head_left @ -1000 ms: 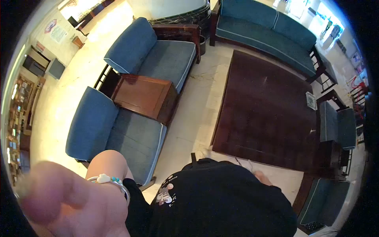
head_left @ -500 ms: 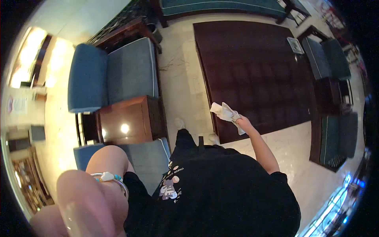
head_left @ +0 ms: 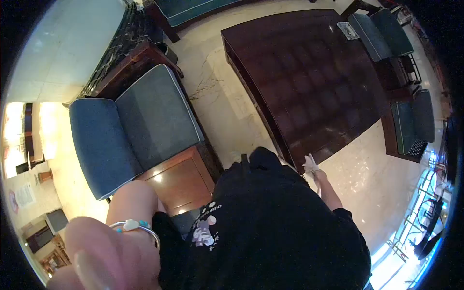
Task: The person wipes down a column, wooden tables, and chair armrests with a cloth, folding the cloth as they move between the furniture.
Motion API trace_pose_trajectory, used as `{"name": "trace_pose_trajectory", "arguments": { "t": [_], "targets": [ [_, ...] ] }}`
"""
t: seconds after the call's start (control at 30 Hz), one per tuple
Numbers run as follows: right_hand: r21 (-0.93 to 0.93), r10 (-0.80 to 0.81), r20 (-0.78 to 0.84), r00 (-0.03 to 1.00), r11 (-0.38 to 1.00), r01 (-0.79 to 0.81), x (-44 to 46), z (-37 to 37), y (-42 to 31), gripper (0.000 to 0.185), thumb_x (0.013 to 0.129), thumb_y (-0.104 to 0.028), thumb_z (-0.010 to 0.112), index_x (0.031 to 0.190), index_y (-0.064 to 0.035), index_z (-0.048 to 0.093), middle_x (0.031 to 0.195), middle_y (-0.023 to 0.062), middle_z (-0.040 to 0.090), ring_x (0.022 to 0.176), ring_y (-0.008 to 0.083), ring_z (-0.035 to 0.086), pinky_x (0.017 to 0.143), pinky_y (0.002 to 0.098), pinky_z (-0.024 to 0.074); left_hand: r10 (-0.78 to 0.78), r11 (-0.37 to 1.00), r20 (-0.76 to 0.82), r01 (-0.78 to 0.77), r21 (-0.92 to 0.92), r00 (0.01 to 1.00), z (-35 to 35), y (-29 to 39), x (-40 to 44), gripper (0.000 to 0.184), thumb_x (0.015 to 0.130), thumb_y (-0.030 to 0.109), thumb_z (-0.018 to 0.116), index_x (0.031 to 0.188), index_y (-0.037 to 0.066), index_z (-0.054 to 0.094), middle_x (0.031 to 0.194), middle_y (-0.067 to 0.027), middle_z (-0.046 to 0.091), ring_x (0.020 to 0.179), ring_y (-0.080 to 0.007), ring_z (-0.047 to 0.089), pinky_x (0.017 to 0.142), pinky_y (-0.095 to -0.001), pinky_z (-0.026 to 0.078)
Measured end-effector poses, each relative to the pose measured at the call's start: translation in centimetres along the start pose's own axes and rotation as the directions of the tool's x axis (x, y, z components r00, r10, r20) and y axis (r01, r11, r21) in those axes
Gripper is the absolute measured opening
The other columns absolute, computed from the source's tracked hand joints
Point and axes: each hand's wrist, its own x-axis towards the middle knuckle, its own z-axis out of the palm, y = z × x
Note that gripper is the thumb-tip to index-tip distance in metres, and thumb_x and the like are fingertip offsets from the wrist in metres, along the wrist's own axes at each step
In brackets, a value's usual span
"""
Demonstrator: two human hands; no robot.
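Note:
My right hand (head_left: 319, 177) is closed around a crumpled white cloth (head_left: 310, 163), whose end sticks up past the fingers. It is low on the right, near the front corner of a dark wooden coffee table (head_left: 309, 82); whether the cloth touches the table I cannot tell. My left hand (head_left: 106, 253) is raised very close to the camera at the lower left, its fingers curled. What it holds, if anything, is hidden. A silver bangle and a bracelet with turquoise beads (head_left: 144, 224) circle that wrist.
A blue-cushioned armchair (head_left: 154, 113) stands on the left, beside a brown wooden side table (head_left: 181, 179). More cushioned chairs (head_left: 408, 125) line the right, and a sofa (head_left: 203, 9) is at the top. A small tray-like object (head_left: 348, 30) lies on the coffee table's far end. Pale marble floor (head_left: 217, 96) runs between.
The view has turned and moved along the coffee table. My right hand has come down and closer to my body with the cloth. My left hand stays raised near the camera.

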Motion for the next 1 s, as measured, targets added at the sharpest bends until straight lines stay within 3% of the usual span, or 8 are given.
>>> {"name": "trace_pose_trajectory", "arguments": {
  "t": [0.1, 0.17, 0.43, 0.57, 0.63, 0.73, 0.8, 1.0],
  "targets": [
    [-0.046, 0.075, 0.141, 0.987, 0.997, -0.069, 1.4, 1.3, 0.8, 0.033, 0.072, -0.028, 0.048, 0.086, -0.0018, 0.061, 0.083, 0.0176, 0.061, 0.077, 0.0317, 0.058, 0.068, 0.0397, 0.0432, -0.018, 0.999, -0.002, 0.018, -0.047, 1.000, -2.6, -3.3, 0.5, 0.048, 0.072, 0.040, 0.047, 0.111, 0.012, 0.049, 0.109, -0.0127, 0.041, 0.098, -0.0302, 0.032, 0.084, -0.0526, 0.019],
    [-0.352, -0.244, 0.110, 0.964, 0.897, 0.267, 2.0, 2.8, 0.8, 0.026, 0.073, -0.025, 0.050, 0.080, -0.0032, 0.061, 0.083, 0.0189, 0.060, 0.077, 0.0335, 0.057, 0.066, 0.0407, 0.0440, -0.028, 0.997, 0.003, 0.028, -0.076, 1.000, -4.2, -5.8, 0.8, 0.049, 0.072, 0.041, 0.047, 0.111, 0.012, 0.049, 0.110, -0.0132, 0.040, 0.098, -0.0305, 0.032, 0.085, -0.0529, 0.018],
    [-0.349, -0.334, 0.138, 0.932, 0.865, 0.361, 11.0, 2.1, -13.9, 0.022, 0.066, -0.019, 0.052, 0.077, -0.0038, 0.064, 0.083, 0.0192, 0.060, 0.081, 0.0328, 0.058, 0.069, 0.0413, 0.0455, -0.030, 0.991, 0.057, 0.037, -0.128, 0.998, -8.7, -16.8, 3.8, 0.051, 0.071, 0.043, 0.046, 0.111, 0.011, 0.050, 0.112, -0.0150, 0.040, 0.100, -0.0320, 0.032, 0.086, -0.0542, 0.017],
    [-0.146, -0.396, 0.017, 0.918, 0.908, 0.394, 17.2, -0.3, -22.6, 0.029, 0.071, -0.023, 0.049, 0.088, -0.0020, 0.060, 0.092, 0.0209, 0.058, 0.087, 0.0361, 0.055, 0.075, 0.0408, 0.0431, -0.047, 0.987, 0.087, 0.060, -0.150, 0.995, -11.0, -22.2, 6.1, 0.052, 0.071, 0.044, 0.045, 0.111, 0.011, 0.050, 0.113, -0.0159, 0.039, 0.101, -0.0327, 0.032, 0.086, -0.0548, 0.017],
    [0.311, -0.241, -0.158, 0.958, 0.908, 0.280, 16.9, -2.9, -28.7, 0.034, 0.071, -0.025, 0.048, 0.092, -0.0013, 0.058, 0.093, 0.0210, 0.058, 0.088, 0.0364, 0.054, 0.076, 0.0391, 0.0422, -0.074, 0.982, 0.084, 0.087, -0.165, 0.994, -11.8, -25.0, 6.8, 0.052, 0.071, 0.044, 0.045, 0.110, 0.010, 0.050, 0.113, -0.0163, 0.039, 0.102, -0.0330, 0.031, 0.086, -0.0551, 0.016],
    [0.103, -0.255, -0.022, 0.967, 0.961, 0.256, 16.5, -7.2, -35.5, 0.036, 0.070, -0.025, 0.048, 0.097, -0.0017, 0.056, 0.091, 0.0182, 0.059, 0.087, 0.0324, 0.055, 0.077, 0.0369, 0.0416, -0.099, 0.969, 0.077, 0.114, -0.220, 0.992, -13.5, -29.6, 7.7, 0.053, 0.071, 0.045, 0.045, 0.110, 0.010, 0.050, 0.114, -0.0170, 0.039, 0.102, -0.0335, 0.031, 0.087, -0.0556, 0.016],
    [0.378, -0.225, -0.131, 0.965, 0.889, 0.259, 18.5, -6.4, -37.3, 0.036, 0.069, -0.022, 0.049, 0.098, -0.0030, 0.056, 0.087, 0.0143, 0.060, 0.082, 0.0267, 0.056, 0.075, 0.0348, 0.0417, -0.111, 0.957, 0.079, 0.128, -0.262, 0.991, -14.8, -33.0, 8.1, 0.054, 0.071, 0.046, 0.044, 0.110, 0.010, 0.050, 0.114, -0.0174, 0.039, 0.103, -0.0339, 0.031, 0.087, -0.0559, 0.016],
    [0.450, -0.048, -0.100, 0.994, 0.889, 0.088, 16.6, -5.7, -42.4, 0.039, 0.069, -0.029, 0.049, 0.097, -0.0024, 0.057, 0.095, 0.0212, 0.058, 0.091, 0.0353, 0.054, 0.079, 0.0380, 0.0412, -0.163, 0.863, 0.145, 0.213, -0.458, 0.976, -19.7, -44.3, 9.6, 0.055, 0.070, 0.047, 0.044, 0.110, 0.009, 0.050, 0.116, -0.0188, 0.038, 0.104, -0.0349, 0.031, 0.087, -0.0569, 0.015]
  ]
}}
